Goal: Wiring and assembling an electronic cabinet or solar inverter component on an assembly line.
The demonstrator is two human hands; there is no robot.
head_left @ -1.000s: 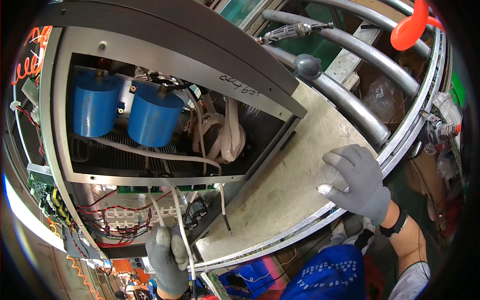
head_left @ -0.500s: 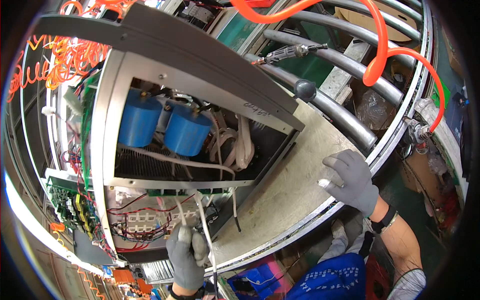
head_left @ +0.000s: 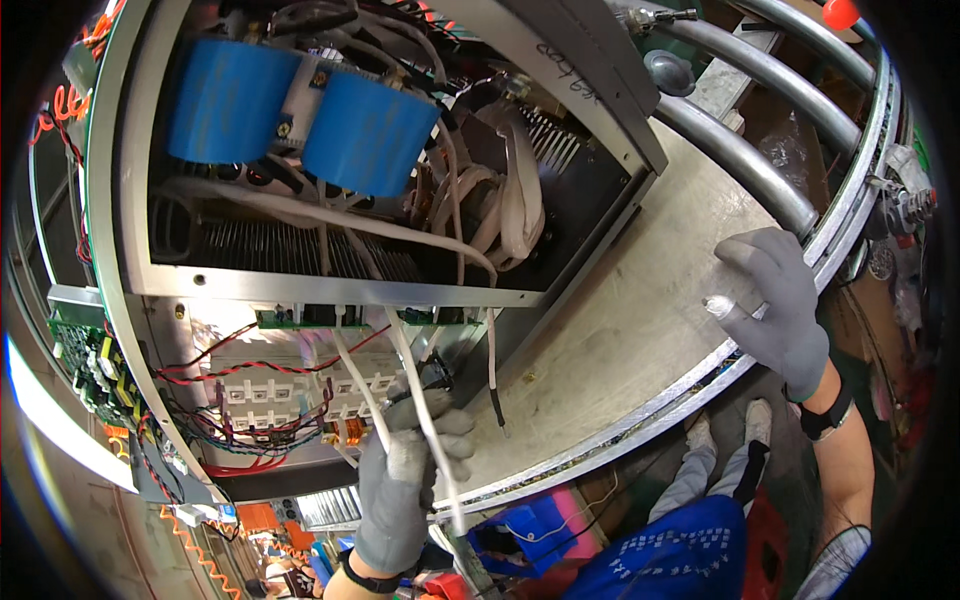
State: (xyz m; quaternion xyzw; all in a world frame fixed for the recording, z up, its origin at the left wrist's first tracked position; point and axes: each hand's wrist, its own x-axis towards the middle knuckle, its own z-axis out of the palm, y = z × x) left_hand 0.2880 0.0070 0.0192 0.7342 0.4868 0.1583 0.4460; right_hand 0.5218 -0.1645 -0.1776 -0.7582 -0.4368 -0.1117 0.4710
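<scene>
In front of me is a grey metal cabinet frame (head_left: pixel 330 287) with two blue cylindrical capacitors (head_left: pixel 228 100) and bundled white-sleeved wires (head_left: pixel 515 200) inside. Below its lower rail hang a white-sleeved cable (head_left: pixel 362 385) and a longer white cable (head_left: pixel 425 415). My gloved left hand (head_left: pixel 400 490) is closed on the first cable at the thumb, while the longer one passes across its fingers. A third, thin white cable with a black end (head_left: pixel 494 370) dangles to the right. My gloved right hand (head_left: pixel 780 310), fingers apart and holding nothing, hovers above the worktop's right edge.
The metal worktop (head_left: pixel 600 330) reaches right to a curved rail and steel rollers (head_left: pixel 750 165). Red, black and dark wires (head_left: pixel 250 375) run beneath the cabinet's rail. Green circuit boards (head_left: pixel 90 370) stand at left. A blue bin (head_left: pixel 540 530) sits below the near edge.
My view has come closer to the cabinet, which now appears larger. The left hand stays on the white cable, its fingers now higher against the longer one. The right hand remains open over the edge.
</scene>
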